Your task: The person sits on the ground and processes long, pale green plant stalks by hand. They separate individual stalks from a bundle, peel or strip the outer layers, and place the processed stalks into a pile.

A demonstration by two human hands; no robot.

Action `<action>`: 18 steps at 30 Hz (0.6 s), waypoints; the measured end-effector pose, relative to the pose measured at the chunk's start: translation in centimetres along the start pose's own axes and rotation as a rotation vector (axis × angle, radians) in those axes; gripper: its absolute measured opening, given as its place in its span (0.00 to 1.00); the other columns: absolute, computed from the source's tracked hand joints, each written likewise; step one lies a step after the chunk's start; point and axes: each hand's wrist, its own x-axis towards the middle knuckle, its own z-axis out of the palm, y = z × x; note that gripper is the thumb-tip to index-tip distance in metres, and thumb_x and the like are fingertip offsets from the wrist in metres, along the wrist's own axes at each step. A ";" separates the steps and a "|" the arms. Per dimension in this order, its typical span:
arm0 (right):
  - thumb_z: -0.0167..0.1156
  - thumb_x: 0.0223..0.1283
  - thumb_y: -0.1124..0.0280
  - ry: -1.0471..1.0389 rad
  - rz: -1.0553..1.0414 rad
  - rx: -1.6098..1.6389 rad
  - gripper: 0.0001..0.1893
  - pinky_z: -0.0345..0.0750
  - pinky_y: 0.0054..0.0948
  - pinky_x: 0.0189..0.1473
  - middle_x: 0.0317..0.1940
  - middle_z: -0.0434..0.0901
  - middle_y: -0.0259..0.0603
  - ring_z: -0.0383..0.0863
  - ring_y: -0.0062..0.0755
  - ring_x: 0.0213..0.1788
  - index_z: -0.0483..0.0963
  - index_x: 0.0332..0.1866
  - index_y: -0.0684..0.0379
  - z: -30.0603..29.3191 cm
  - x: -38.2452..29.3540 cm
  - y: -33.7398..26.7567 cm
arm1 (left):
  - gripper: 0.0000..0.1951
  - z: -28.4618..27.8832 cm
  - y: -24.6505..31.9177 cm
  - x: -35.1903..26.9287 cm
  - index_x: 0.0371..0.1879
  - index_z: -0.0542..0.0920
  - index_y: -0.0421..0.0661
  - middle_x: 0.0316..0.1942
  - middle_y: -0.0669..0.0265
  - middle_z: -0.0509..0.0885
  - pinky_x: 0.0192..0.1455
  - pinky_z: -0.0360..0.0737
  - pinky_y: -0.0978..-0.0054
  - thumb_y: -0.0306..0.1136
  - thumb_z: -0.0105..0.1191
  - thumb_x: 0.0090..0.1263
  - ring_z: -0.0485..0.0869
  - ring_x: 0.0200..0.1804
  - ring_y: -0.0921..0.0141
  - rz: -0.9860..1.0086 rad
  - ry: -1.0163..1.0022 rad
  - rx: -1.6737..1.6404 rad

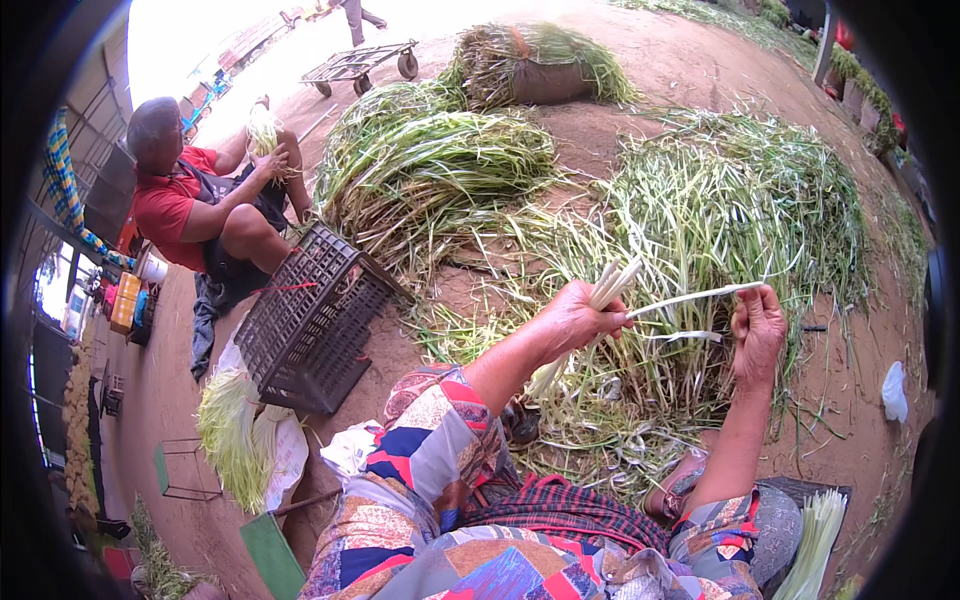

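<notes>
My left hand (589, 319) is closed round a small bunch of pale stalks (616, 283), whose white ends stick up above the fist. One long pale stalk (694, 298) runs from beside that hand to my right hand (757, 322), which pinches its far end between thumb and fingers. A loose peeled strip (686, 336) hangs below this stalk. Under and beyond both hands lies a large heap of green leafy stalks (690, 217), with pale peelings scattered about my feet. More cleaned pale stalks (814, 544) lie by my right side.
A black plastic crate (307, 322) stands to the left, beside pale green stalks (232, 435) on a white sack. A seated person in red (187, 202) holds another bunch. Further off are more green heaps (450, 150), a tied bundle (547, 67) and a flat cart (360, 64).
</notes>
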 end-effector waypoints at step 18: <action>0.67 0.58 0.72 -0.532 0.426 -0.165 0.10 0.73 0.18 0.29 0.28 0.81 0.30 0.77 0.15 0.27 0.81 0.42 0.64 9.9 -4.7 -1.9 | 0.05 1.5 -0.1 -0.6 0.29 0.86 0.42 0.19 0.71 0.83 0.16 0.63 0.82 0.30 0.64 0.59 0.70 0.15 0.82 -0.064 -0.221 0.052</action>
